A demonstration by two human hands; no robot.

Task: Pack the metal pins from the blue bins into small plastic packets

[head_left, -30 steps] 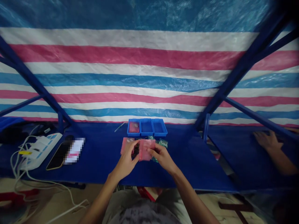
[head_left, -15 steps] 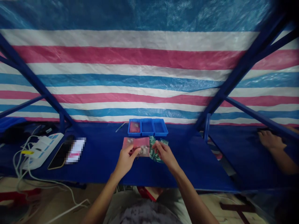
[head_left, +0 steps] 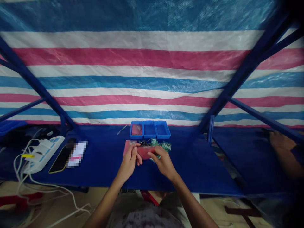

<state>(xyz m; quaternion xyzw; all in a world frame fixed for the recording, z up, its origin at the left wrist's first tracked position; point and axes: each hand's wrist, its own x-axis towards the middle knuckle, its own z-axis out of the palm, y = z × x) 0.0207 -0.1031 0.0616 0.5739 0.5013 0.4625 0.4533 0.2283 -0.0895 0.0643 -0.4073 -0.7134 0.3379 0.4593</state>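
Note:
Both hands hold a pink plastic bag point(head_left: 145, 152) between them, just above the table. My left hand point(head_left: 129, 160) pinches its left end, and my right hand point(head_left: 163, 161) has thumb and fingers closed on its right end. Another pink bag point(head_left: 127, 147) lies partly hidden behind my left hand. Beyond the held bag are small dark parts point(head_left: 144, 143) and several green-and-white pieces point(head_left: 167, 145), too small to name. Three joined blue bins point(head_left: 150, 137) stand behind them; in the left one lies a pink bag point(head_left: 136, 129).
A thin pen-like tool point(head_left: 122, 129) lies left of the bins. Farther left are a phone point(head_left: 58, 161), a blurred-out card and a white power strip point(head_left: 45, 156) with tangled cables. Blue frame bars point(head_left: 228, 98) slant at both sides. Another person's hand point(head_left: 282, 141) rests on the right-hand table.
The pink bag is lifted and folded or tilted between both hands; my right hand has moved left from the green pieces onto it. Dark parts now show behind it.

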